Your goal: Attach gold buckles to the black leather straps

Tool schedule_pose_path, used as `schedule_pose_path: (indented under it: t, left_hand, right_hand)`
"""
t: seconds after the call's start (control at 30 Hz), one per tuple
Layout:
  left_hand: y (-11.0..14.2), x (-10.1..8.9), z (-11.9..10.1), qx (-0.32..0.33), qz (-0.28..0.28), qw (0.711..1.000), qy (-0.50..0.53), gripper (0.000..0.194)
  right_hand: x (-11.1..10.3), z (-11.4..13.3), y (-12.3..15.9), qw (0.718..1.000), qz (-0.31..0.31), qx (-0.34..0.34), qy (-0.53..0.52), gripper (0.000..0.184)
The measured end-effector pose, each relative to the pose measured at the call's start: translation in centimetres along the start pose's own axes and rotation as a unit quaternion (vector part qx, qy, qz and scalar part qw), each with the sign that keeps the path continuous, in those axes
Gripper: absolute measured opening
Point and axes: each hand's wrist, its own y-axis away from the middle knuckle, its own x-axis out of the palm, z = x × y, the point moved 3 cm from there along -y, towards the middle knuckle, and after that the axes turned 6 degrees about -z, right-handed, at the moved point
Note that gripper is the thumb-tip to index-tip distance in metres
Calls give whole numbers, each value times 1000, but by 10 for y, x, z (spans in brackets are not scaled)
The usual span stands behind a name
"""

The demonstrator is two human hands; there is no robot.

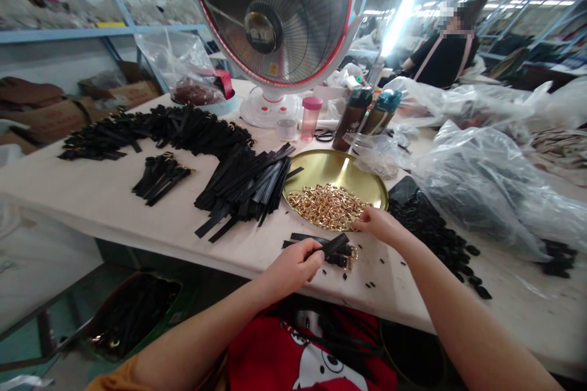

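My left hand (302, 263) is closed, thumb over fingers, around a black strap (338, 245) whose free end points up and to the right. Under it, near the table's front edge, lie several black straps with gold buckles (352, 258). My right hand (373, 223) reaches to the near right rim of a round gold tray (353, 166). Its fingertips are pinched together at a heap of small gold metal pieces (325, 204); what is between them is too small to make out. A loose pile of black straps (250, 186) lies left of the tray, some overlapping its rim.
Buckled straps form a small bundle (160, 177) and a long row (156, 128) on the left. A round heater (275, 18) stands behind, beside a pink cup (311, 119) and dark bottles (351, 119). Black pieces (426, 226) and plastic bags (486, 177) lie right. A person (444, 49) is farther back.
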Motion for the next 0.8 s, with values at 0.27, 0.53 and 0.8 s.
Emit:
schedule_pose_path:
  t: [0.27, 0.53, 0.8]
  left_hand:
    - [0, -3, -2, -9, -30, 996, 84, 21]
    - [-13, 10, -23, 13, -31, 992, 125, 29]
    - [-13, 9, -17, 23, -75, 997, 15, 17]
  right_hand:
    - [-14, 15, 44, 963, -69, 32, -257, 32]
    - [-7, 84, 111, 762, 14, 141, -632, 30]
    - [5, 86, 126, 854, -55, 84, -511, 31]
